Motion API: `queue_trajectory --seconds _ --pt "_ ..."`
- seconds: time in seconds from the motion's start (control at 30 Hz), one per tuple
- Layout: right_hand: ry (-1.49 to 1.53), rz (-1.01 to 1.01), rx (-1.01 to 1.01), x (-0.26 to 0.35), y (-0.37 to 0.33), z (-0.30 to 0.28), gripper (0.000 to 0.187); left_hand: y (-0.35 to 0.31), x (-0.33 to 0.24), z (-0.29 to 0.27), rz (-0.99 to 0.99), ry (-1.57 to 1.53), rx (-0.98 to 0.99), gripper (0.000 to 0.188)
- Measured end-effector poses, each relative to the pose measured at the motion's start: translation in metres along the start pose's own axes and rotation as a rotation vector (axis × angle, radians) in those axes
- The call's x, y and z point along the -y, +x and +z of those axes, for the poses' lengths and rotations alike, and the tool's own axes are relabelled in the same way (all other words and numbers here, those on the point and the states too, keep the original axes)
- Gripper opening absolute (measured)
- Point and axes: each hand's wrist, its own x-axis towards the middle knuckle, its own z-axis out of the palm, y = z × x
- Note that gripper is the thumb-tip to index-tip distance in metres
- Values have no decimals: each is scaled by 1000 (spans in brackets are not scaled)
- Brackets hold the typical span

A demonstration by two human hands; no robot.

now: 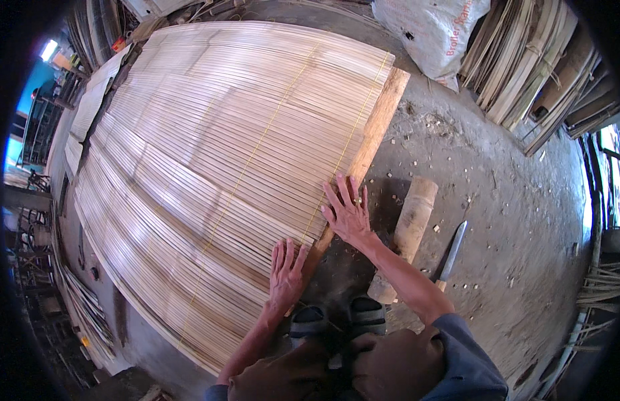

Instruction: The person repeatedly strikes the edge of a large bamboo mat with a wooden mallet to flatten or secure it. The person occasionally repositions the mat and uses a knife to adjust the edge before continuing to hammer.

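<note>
Pale tan slats form the broad mat [243,144] filling most of my view, a wooden board [382,107] along its right edge. Yellow cords [281,101] cross it, so I judge the joining well along; what is left I cannot tell. Beyond that edge lies a bamboo log [416,210] on the floor [517,227]. My right hand [351,217] and left hand [287,277] rest at the near corner, fingers spread, neither grip visibly closed on anything; their undersides are hidden. A knife [452,250] lies right of the log, its handle partly behind my right forearm [407,277]; the mat's underside is out of sight.

Slatted mat [223,154] partly behind hands [350,215]
</note>
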Motion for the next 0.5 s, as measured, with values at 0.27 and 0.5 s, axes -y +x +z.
queue_trajectory --seconds 0.27,0.5 --pt "17 7 -23 4 0 -14 59 0 18 -20 -244 55 -25 70" --pt "135 97 -318 -21 -45 -56 48 -4 33 -18 -233 117 12 72"
